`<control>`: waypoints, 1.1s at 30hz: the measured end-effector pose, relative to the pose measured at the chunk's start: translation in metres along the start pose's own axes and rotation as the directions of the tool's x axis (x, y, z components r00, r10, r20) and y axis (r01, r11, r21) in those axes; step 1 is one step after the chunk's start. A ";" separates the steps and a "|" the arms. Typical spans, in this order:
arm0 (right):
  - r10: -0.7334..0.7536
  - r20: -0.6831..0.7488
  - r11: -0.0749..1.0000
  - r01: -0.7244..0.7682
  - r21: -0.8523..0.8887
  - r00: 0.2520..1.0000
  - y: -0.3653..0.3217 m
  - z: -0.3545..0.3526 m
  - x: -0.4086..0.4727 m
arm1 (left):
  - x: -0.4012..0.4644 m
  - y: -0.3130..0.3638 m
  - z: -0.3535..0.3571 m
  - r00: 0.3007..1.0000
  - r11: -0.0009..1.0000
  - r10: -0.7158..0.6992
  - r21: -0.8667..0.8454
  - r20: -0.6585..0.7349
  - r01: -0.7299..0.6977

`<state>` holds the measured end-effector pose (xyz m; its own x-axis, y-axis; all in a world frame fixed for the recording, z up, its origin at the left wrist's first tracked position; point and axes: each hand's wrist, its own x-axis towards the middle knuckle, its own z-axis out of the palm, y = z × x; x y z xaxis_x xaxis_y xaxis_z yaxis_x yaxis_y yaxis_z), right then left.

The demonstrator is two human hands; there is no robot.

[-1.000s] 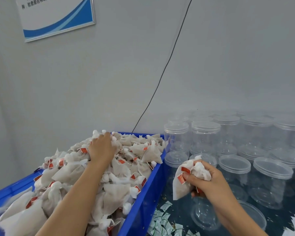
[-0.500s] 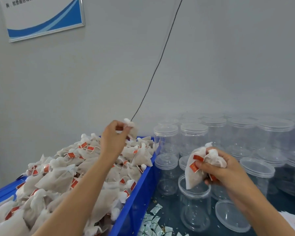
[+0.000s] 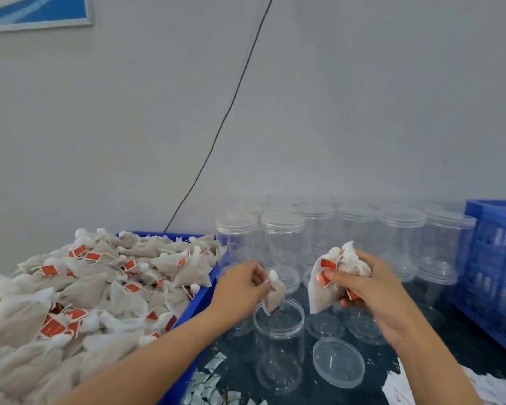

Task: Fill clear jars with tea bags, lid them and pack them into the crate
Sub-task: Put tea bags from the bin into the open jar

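An open clear jar (image 3: 278, 346) stands on the dark table at centre bottom. Its loose clear lid (image 3: 338, 362) lies to its right. My left hand (image 3: 240, 287) pinches one white tea bag (image 3: 273, 296) by its knotted top, right above the jar's mouth. My right hand (image 3: 368, 282) grips a bunch of tea bags (image 3: 330, 276) with red tags, just right of the jar and higher. A blue bin (image 3: 196, 299) heaped with tea bags (image 3: 100, 287) fills the left.
Several lidded empty clear jars (image 3: 319, 229) stand in rows against the wall behind my hands. A blue crate (image 3: 494, 273) stands at the right edge. Small sachets (image 3: 214, 384) lie on the table below the jar, white paper (image 3: 400, 387) at bottom right. A black cable hangs down the wall.
My left hand lifted one tea bag out of the bin and carried it right, over the open jar. My right hand kept its bunch beside the jar. The camera turned right.
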<state>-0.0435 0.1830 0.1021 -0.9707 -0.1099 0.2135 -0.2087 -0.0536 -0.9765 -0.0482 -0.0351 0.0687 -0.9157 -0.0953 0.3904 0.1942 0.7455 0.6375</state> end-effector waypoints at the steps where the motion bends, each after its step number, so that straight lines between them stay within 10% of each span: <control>1: 0.004 0.000 1.000 -0.004 -0.002 1.000 0.001 0.001 0.001 | -0.002 -0.003 0.003 1.000 1.000 0.009 -0.014 0.005 -0.008; 8: 0.011 0.016 0.998 -0.010 -0.056 1.000 0.012 0.008 0.006 | -0.015 -0.010 0.008 0.979 0.994 0.080 -0.082 0.187 -0.065; 12: -0.048 0.089 0.993 0.057 -0.101 0.995 0.014 0.013 0.004 | -0.019 -0.005 0.008 0.987 0.966 0.152 -0.220 0.050 -0.137; 23: -0.091 0.575 0.958 0.230 -0.172 0.813 0.017 0.031 -0.008 | -0.026 0.012 0.007 0.976 0.749 0.115 -0.662 0.187 0.038; 33: -0.110 0.112 0.992 0.116 -0.050 0.988 0.021 0.020 0.005 | -0.019 -0.009 0.013 0.999 0.961 0.016 -0.278 0.032 -0.006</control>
<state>-0.0506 0.1619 0.0837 -0.9225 -0.2141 0.3212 -0.3254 -0.0161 -0.9454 -0.0371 -0.0317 0.0465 -0.9233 -0.0622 0.3790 0.2902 0.5333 0.7946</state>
